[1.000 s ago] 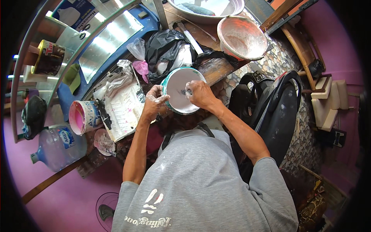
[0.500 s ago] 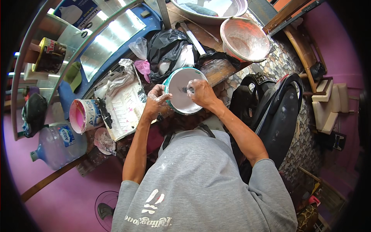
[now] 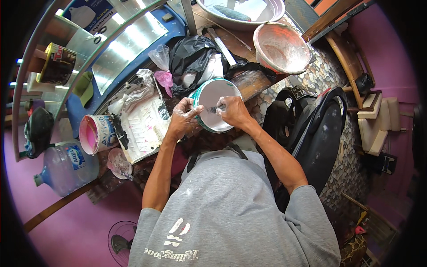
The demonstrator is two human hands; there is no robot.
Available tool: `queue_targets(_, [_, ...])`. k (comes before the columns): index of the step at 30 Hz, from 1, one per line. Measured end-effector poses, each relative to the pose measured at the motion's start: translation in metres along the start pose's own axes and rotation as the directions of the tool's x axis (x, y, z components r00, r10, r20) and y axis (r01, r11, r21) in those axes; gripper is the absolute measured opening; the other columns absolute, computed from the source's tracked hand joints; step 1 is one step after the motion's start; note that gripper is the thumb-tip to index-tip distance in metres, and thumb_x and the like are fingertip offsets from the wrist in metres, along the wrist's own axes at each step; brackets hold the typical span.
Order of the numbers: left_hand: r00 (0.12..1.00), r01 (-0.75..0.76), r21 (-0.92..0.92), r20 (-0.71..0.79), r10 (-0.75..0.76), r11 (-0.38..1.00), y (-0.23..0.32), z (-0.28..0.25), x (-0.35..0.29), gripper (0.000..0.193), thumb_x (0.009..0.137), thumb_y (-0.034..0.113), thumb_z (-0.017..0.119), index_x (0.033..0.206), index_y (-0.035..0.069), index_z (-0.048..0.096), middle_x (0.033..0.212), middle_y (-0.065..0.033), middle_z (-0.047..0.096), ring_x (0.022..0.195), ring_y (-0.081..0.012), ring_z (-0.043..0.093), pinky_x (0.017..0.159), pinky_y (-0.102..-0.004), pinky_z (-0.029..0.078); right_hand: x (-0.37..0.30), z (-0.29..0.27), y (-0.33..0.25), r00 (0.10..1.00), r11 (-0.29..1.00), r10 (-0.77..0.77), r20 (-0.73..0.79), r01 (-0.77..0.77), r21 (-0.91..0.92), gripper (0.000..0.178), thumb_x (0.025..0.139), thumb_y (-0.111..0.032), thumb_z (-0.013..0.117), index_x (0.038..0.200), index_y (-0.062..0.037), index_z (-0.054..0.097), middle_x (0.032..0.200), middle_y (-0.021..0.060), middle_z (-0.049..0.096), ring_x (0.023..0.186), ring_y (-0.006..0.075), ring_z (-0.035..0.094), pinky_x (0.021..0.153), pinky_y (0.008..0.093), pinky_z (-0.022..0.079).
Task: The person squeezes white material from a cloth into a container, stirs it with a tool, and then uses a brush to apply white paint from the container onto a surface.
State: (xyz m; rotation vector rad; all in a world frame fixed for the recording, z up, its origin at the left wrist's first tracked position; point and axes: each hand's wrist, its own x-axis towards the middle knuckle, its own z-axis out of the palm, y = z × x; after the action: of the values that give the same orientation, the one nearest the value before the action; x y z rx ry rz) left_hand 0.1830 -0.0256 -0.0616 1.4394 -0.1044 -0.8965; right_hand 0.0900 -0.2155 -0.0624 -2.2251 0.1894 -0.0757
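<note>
Your work looks underway rather than finished: the round white plastic bucket with a green outer wall [image 3: 219,90] leans toward you at the near edge of the brown wooden desk [image 3: 254,83], its interior pale grey; how much is left, you cannot tell from here. Your right hand [image 3: 232,112] is closed around a small dark tool [image 3: 216,109] inside it; your left hand [image 3: 184,116], half-curled, grips its left rim.

Bright overall. White glare streaks the glass display case [image 3: 129,49]. Below right of the case: pail [image 3: 213,94] interior softly lit; lower still, grey T-shirt [image 3: 227,200] evenly lit. Far right of it, purple wall [image 3: 387,58] dims. Fisheye bows case edges; black vignette surrounds.
</note>
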Motion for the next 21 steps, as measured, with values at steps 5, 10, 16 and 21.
queue_targets(5, [1.000,-0.021,-0.070,0.017,0.022,0.997,0.004,0.003,-0.003,0.028,0.082,0.020,0.075,0.098,0.009,0.054,0.080,0.0027,0.055,0.069,-0.0033,0.053,0.058,-0.0187,0.046,0.010,0.005,0.014,0.901,0.940,-0.257,-0.350,0.149,-0.308,0.015,0.073,-0.008,0.060,0.081,0.0024,0.066,0.080,0.0235,0.065,0.074,0.0394,0.064,0.076,0.0455,0.051])
queue_targets(10, [0.999,-0.040,-0.019,-0.011,0.040,0.999,-0.001,0.002,0.000,0.027,0.083,0.019,0.075,0.096,0.009,0.054,0.080,0.0024,0.055,0.067,-0.0038,0.054,0.057,-0.0178,0.046,-0.014,-0.006,0.010,0.998,0.957,0.025,-0.064,-0.043,-0.286,0.016,0.074,-0.010,0.061,0.083,0.0021,0.066,0.078,0.0235,0.065,0.078,0.0386,0.065,0.076,0.0459,0.051])
queue_targets(16, [1.000,-0.020,-0.079,0.008,0.021,0.997,-0.002,0.005,0.000,0.027,0.082,0.017,0.075,0.095,0.009,0.053,0.078,0.0041,0.054,0.065,-0.0025,0.052,0.056,-0.0166,0.045,-0.016,-0.011,0.005,0.997,0.997,0.078,-0.009,-0.078,-0.027,0.013,0.074,-0.010,0.062,0.081,0.0012,0.065,0.078,0.0227,0.064,0.081,0.0386,0.065,0.075,0.0447,0.051])
queue_targets(21, [0.999,-0.012,-0.037,0.042,0.013,0.999,-0.007,-0.008,0.000,0.024,0.086,0.015,0.070,0.099,0.010,0.051,0.092,0.0004,0.058,0.083,-0.0077,0.059,0.071,-0.0275,0.056,-0.004,-0.005,0.017,0.966,0.971,-0.129,-0.223,0.078,-0.224,0.013,0.074,-0.008,0.061,0.083,0.0006,0.062,0.082,0.0203,0.063,0.078,0.0385,0.064,0.073,0.0463,0.051])
